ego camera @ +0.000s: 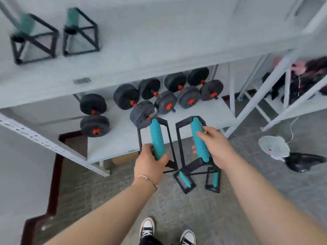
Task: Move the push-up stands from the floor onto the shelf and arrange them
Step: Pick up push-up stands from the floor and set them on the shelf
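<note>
Head view: left hand [150, 164] and right hand [216, 147] are each closed round the teal handle of a push-up stand, left stand [156, 138] and right stand [199, 138], both lifted clear of the floor [177, 209]. Two stands on the floor [199, 180] remain; two placed stands [53, 34] sit on the upper shelf [159, 50]. Best raise both level and set them just beside that pair, clear of the shelf edge.

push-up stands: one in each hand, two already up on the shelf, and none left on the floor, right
Not quite. The head view shows two stands left on the floor. The rest holds: left hand and right hand each grip one, and two stands sit on the shelf.
</note>
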Demonstrator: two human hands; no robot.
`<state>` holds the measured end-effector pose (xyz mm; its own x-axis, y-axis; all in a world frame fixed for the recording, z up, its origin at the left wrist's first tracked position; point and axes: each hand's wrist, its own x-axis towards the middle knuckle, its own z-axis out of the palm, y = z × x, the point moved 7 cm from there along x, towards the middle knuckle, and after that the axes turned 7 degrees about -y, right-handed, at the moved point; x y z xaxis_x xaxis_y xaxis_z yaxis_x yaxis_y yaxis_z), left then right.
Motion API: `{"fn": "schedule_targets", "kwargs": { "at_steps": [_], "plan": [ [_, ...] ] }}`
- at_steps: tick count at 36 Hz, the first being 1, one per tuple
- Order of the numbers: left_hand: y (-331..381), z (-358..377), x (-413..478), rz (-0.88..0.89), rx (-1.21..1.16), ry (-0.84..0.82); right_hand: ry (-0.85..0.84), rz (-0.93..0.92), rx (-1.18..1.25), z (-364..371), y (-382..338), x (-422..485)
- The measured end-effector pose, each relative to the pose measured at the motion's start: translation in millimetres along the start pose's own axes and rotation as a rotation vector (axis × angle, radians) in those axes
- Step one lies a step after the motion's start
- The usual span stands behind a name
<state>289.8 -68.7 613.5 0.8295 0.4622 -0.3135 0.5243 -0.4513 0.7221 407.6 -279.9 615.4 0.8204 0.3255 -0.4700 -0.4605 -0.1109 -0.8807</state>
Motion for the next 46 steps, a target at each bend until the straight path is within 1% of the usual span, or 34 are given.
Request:
{"fn": "schedule_targets", "kwargs": {
  "at_steps": [4, 7, 13, 17, 19, 22, 30, 36, 40, 46],
  "plan": [
    [56.1, -36.3, -3.6, 0.092, -0.042, 0.101, -0.027, -0.107, -0.022, 2.4, -78.0, -16.6],
    [92.4, -57.9, -4.2, 0.131, -0.123, 0.146, -0.030, -0.156, -0.036, 1.0, -126.7, -25.8],
    [152.6, -97.1, -12.7, 0.204, -0.199, 0.234, -0.094, -0.215, -0.024, 0.5, -197.9, -32.7],
    [186.2, -126.3, -5.0, 0.220, -0.157, 0.300, -0.170, -0.262, 0.003, 9.9, -243.4, -28.5],
    [200.3, -141.8, 7.0, 0.220, -0.167, 0.324, -0.179, -0.287, -0.015, 16.2, -268.0, -20.9],
    [219.1, -162.1, 33.6, 0.229, -0.241, 0.314, -0.167, -0.310, -0.021, 25.6, -301.8, -3.4],
    [257.4, -212.0, 122.9, 0.245, -0.218, 0.328, -0.131, -0.326, -0.040, 57.9, -369.3, 71.8],
    [259.5, -235.1, 208.5, 0.204, -0.258, 0.278, -0.106, -0.294, -0.048, 90.1, -395.5, 152.6],
    [252.8, -242.6, 263.4, 0.168, -0.271, 0.216, -0.079, -0.266, -0.063, 109.3, -406.9, 199.6],
    [246.3, -247.1, 319.3, 0.159, -0.282, 0.168, -0.039, -0.214, -0.097, 118.9, -413.9, 252.8]
  ]
}}
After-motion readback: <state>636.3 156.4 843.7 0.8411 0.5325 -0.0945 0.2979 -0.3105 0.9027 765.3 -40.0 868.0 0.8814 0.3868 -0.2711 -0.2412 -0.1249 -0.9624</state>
